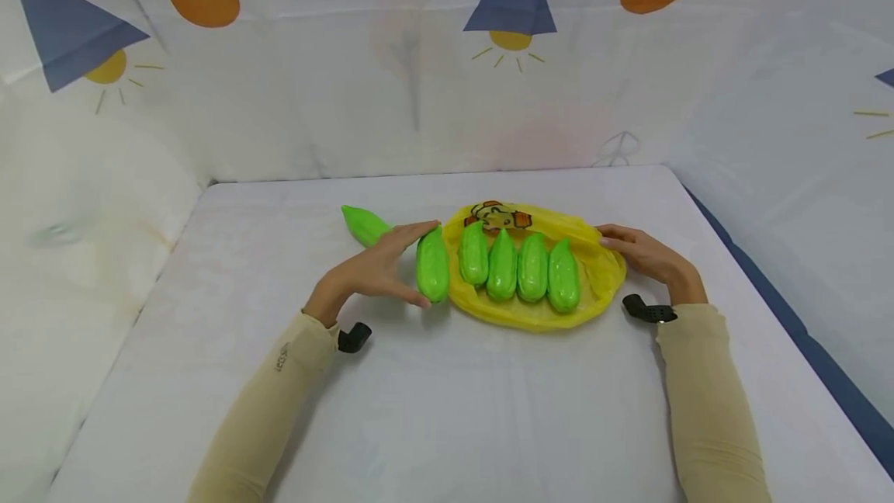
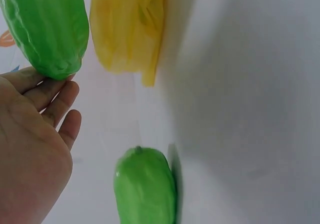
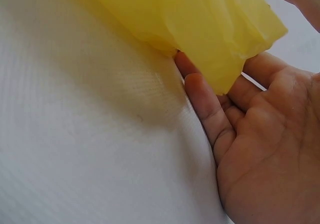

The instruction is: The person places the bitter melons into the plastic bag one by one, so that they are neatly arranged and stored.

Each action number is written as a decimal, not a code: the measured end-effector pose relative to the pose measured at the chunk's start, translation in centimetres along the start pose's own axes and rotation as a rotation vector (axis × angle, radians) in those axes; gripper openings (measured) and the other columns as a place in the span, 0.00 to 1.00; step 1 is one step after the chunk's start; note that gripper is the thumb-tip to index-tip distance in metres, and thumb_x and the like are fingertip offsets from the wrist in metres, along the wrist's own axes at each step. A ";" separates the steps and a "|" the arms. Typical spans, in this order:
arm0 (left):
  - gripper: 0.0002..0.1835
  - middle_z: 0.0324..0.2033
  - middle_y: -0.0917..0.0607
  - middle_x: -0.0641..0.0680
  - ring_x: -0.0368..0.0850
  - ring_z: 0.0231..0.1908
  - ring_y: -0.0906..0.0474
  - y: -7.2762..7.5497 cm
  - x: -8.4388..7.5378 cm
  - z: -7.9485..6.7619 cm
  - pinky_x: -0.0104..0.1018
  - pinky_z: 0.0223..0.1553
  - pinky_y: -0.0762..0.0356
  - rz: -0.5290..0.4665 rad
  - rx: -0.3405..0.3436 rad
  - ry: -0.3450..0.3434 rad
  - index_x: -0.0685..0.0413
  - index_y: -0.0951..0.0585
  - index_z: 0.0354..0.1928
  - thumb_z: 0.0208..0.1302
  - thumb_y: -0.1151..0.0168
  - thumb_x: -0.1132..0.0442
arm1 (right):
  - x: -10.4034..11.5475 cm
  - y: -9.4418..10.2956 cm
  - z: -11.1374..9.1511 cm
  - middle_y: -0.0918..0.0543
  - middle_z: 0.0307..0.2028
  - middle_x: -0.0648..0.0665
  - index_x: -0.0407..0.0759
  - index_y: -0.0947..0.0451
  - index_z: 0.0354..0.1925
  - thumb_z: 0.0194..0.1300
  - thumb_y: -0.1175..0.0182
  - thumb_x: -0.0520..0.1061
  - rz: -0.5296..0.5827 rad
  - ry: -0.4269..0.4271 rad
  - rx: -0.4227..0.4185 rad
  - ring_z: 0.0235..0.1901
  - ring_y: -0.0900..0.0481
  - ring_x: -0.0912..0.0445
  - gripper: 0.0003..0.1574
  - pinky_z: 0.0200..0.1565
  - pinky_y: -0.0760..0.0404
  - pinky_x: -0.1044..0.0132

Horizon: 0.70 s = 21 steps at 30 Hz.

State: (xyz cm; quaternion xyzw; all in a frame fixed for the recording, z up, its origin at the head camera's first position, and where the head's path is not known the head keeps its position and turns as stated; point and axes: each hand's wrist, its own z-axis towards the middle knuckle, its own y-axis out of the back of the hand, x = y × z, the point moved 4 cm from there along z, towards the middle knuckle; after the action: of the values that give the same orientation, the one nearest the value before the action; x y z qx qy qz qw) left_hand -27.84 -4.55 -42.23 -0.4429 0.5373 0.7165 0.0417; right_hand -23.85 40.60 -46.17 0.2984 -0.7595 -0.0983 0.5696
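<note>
My left hand (image 1: 377, 264) holds a glossy green papaya-like fruit (image 1: 433, 264) lengthwise, thumb at the near end and fingers at the far end. In the left wrist view, its fingertips touch the end of the green fruit (image 2: 50, 29). The fruit stands just left of a yellow plastic bag (image 1: 538, 317) with a cartoon print. On the bag, several matching green fruits (image 1: 533, 268) lie side by side in a row. My right hand (image 1: 649, 258) grips the bag's right edge; in the right wrist view, the yellow film (image 3: 210, 34) partly hides its fingers.
Another green fruit (image 1: 365, 225) lies on the white tabletop (image 1: 447, 410) behind my left hand, partly covered by it. White cloth walls (image 1: 349, 99) with printed lamps enclose the back and sides. Black wrist mounts (image 1: 355, 338) sit on both forearms.
</note>
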 end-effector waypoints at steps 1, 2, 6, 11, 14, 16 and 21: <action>0.65 0.76 0.47 0.48 0.50 0.76 0.54 -0.1 -0.2 0.4 0.57 0.75 0.62 0.004 0.004 -0.003 0.42 0.51 0.78 0.42 0.21 0.41 | 0.0 0.0 0.0 0.38 0.70 0.37 0.38 0.44 0.73 0.76 0.52 0.58 0.004 0.001 0.000 0.58 0.34 0.61 0.38 0.61 0.35 0.76; 0.65 0.76 0.47 0.48 0.50 0.76 0.54 -0.1 -0.3 0.8 0.56 0.75 0.63 0.007 0.009 -0.006 0.42 0.52 0.78 0.41 0.21 0.41 | 0.0 0.0 0.0 0.38 0.70 0.37 0.38 0.43 0.72 0.76 0.52 0.58 0.004 0.001 -0.001 0.58 0.34 0.62 0.38 0.60 0.35 0.77; 0.65 0.76 0.47 0.48 0.50 0.75 0.54 -0.4 -1.0 2.5 0.59 0.74 0.63 0.012 0.035 -0.014 0.43 0.52 0.78 0.42 0.21 0.41 | 0.1 0.0 0.0 0.39 0.71 0.36 0.37 0.44 0.73 0.76 0.52 0.58 0.009 -0.008 -0.004 0.59 0.35 0.59 0.38 0.71 0.38 0.60; 0.64 0.76 0.46 0.49 0.50 0.75 0.53 -0.8 -1.5 4.4 0.58 0.74 0.61 0.001 0.062 -0.026 0.47 0.50 0.78 0.43 0.22 0.41 | 0.2 -0.1 0.1 0.40 0.71 0.35 0.36 0.45 0.73 0.76 0.52 0.58 0.023 -0.013 -0.004 0.61 0.37 0.53 0.39 0.73 0.48 0.42; 0.64 0.77 0.48 0.49 0.51 0.76 0.55 -1.0 -1.9 5.5 0.57 0.75 0.61 -0.001 0.084 -0.020 0.47 0.51 0.78 0.43 0.22 0.40 | 0.2 -0.1 0.1 0.39 0.71 0.35 0.37 0.44 0.73 0.76 0.52 0.58 0.019 -0.011 -0.002 0.61 0.36 0.55 0.39 0.73 0.45 0.46; 0.64 0.77 0.49 0.49 0.53 0.76 0.57 -1.3 -2.1 6.2 0.58 0.75 0.64 -0.002 0.102 -0.009 0.46 0.52 0.78 0.44 0.22 0.40 | 0.2 0.0 0.1 0.39 0.71 0.36 0.37 0.44 0.73 0.76 0.52 0.58 0.017 -0.010 -0.002 0.60 0.35 0.57 0.39 0.73 0.42 0.51; 0.64 0.77 0.51 0.51 0.55 0.77 0.60 -1.9 -2.7 7.7 0.59 0.74 0.65 0.000 0.151 0.011 0.48 0.53 0.78 0.46 0.24 0.40 | 0.0 0.0 0.2 0.38 0.70 0.37 0.37 0.44 0.72 0.76 0.52 0.57 0.019 -0.009 -0.001 0.59 0.35 0.61 0.38 0.72 0.40 0.58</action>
State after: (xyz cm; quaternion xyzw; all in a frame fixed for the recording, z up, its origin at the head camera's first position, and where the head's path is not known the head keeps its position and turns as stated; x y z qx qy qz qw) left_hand -29.71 3.59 -41.53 -0.4424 0.5901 0.6715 0.0718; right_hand -24.05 40.58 -46.21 0.2903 -0.7647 -0.0946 0.5675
